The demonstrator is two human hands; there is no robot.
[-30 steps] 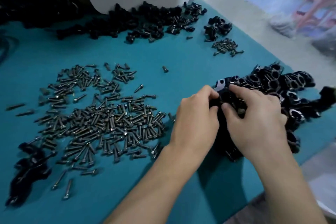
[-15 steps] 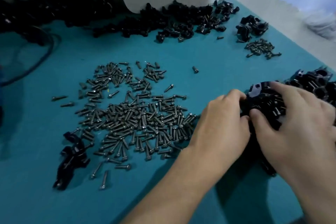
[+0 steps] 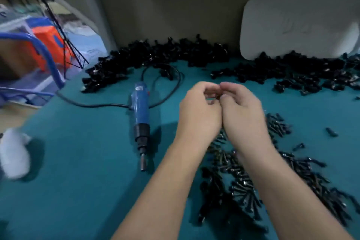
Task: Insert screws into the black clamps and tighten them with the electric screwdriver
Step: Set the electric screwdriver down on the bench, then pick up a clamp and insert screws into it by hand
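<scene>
Left hand (image 3: 198, 111) and right hand (image 3: 241, 111): fingers (image 3: 206, 88) curled, tips touching, can't tell if they're gripping anything. Blue corded electric screwdriver (image 3: 140, 111) lies left of them.

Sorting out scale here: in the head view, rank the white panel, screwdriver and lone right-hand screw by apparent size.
1. white panel
2. screwdriver
3. lone screw
No near ties.

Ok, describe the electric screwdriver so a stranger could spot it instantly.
On the teal table, look left of the left hand, in front of the black clamps along the wall. The screwdriver is the only blue tool, trailing a black cord.
</scene>
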